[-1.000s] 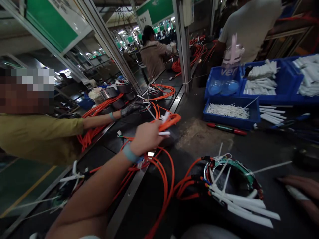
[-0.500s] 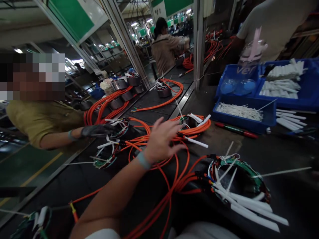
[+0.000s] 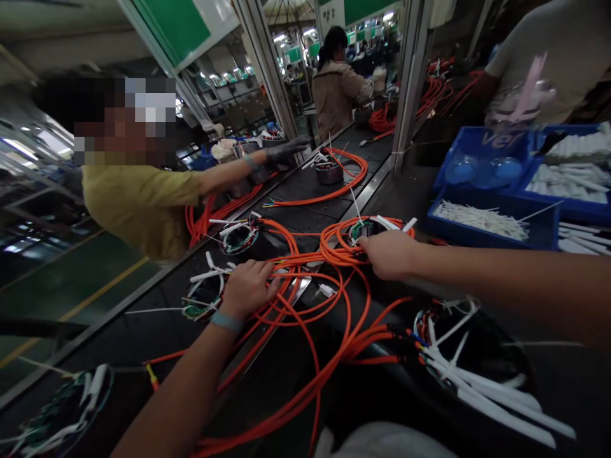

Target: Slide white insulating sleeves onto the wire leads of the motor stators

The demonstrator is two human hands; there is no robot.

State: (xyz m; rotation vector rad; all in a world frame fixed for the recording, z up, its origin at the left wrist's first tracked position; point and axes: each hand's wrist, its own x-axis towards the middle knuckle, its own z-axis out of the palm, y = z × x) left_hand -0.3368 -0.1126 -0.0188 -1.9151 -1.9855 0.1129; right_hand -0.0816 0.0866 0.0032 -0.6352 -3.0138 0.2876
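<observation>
My left hand (image 3: 248,287), with a pale band at the wrist, is closed over orange cables (image 3: 310,257) near the middle of the bench. Left of it stands a wound motor stator (image 3: 203,305) with white sleeves. My right hand (image 3: 390,256) reaches in from the right and grips the orange cable coil (image 3: 334,245) beside another stator (image 3: 361,230); its lower fingers are hidden. Nearest me on the right, a larger-looking stator (image 3: 420,327) has white sleeves, white ties and orange leads running left.
Blue bins (image 3: 491,219) of white ties and sleeves stand at the right. Across the bench, a co-worker in a yellow shirt (image 3: 143,197) stretches a gloved hand (image 3: 286,151) toward several stators. A metal post (image 3: 410,83) rises behind. Another stator (image 3: 62,413) lies at lower left.
My left hand has moved left and down from the coil onto the cables. My right hand has come into view and taken hold of the coil. The co-worker's gloved hand has moved away.
</observation>
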